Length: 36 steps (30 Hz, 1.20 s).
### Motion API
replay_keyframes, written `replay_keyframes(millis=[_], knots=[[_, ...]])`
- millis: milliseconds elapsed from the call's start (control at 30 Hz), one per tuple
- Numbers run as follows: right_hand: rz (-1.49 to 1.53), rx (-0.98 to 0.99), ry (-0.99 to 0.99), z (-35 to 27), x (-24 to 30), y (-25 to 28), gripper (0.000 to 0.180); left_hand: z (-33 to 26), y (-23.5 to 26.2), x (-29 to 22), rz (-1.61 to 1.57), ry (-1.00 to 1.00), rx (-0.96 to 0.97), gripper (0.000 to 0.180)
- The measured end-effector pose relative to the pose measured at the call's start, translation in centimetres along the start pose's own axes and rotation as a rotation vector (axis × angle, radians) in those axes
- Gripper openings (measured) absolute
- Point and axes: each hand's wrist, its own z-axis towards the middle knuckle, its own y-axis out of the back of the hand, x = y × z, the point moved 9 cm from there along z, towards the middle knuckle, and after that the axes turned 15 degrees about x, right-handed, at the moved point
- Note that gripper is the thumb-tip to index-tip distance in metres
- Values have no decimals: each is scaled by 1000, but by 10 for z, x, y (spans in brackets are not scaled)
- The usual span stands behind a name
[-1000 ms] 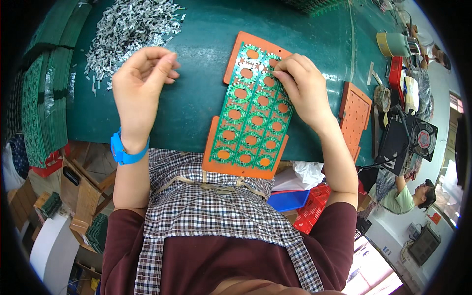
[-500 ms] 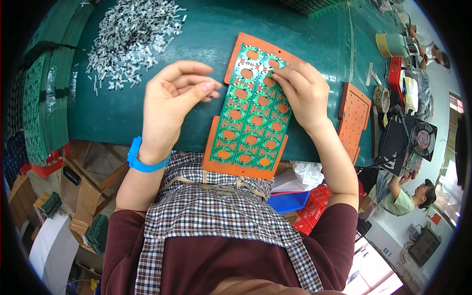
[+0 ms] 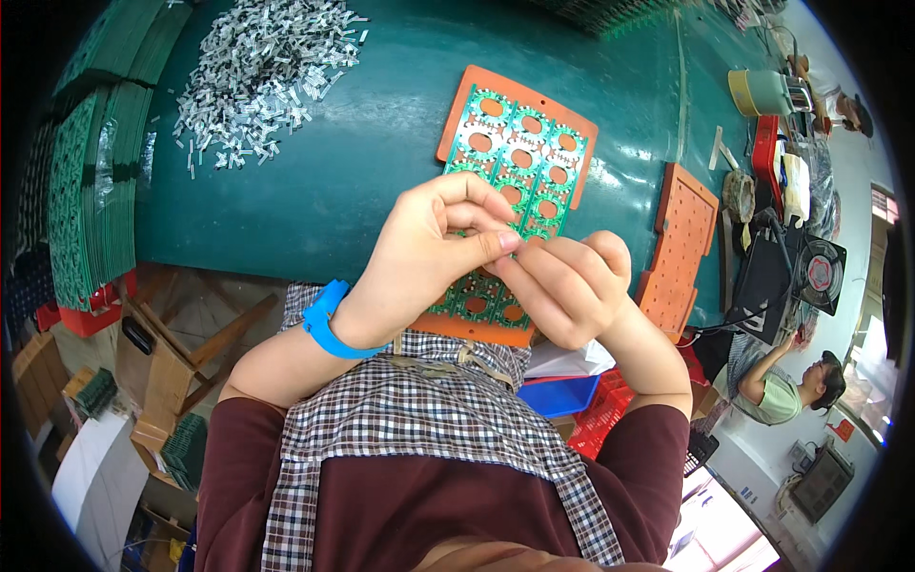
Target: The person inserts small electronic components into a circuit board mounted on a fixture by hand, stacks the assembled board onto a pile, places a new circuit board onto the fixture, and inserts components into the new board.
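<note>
Where the green circuit-board panel lies on the orange plate at the near edge of the table, we observe the left hand and right hand meeting above it. Both are pinched together at the tips; whether anything sits between, we cannot tell. We note small pale pieces heaped far left.

The worktop is smooth and glossy, catching pale streaks of light. The circuit panel has a shiny lacquered face with bright metallic spots; the orange plate beneath looks matt and plastic. Small strips glint like clear plastic. The apron is matt woven cloth, the wristband smooth and rubbery-looking, the crate hard plastic.
</note>
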Motion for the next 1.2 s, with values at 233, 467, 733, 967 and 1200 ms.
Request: replay_keyframes(millis=[233,467,733,967,1200], knots=[[674,42,-436,-12,-45,-12,16,-1,-6,-9,69,-26,41,21],[677,299,-683,-56,-97,-59,7,-41,84,-113,2027,1,-909,39],[729,295,-711,-58,-98,-63,7,-45,116,-115,1702,-100,-772,14],[737,291,-730,-61,-100,-66,9,-54,84,-122,1984,-237,-948,14],[662,243,-731,-60,-95,-65,9,-56,114,-117,1778,3,-819,13]])
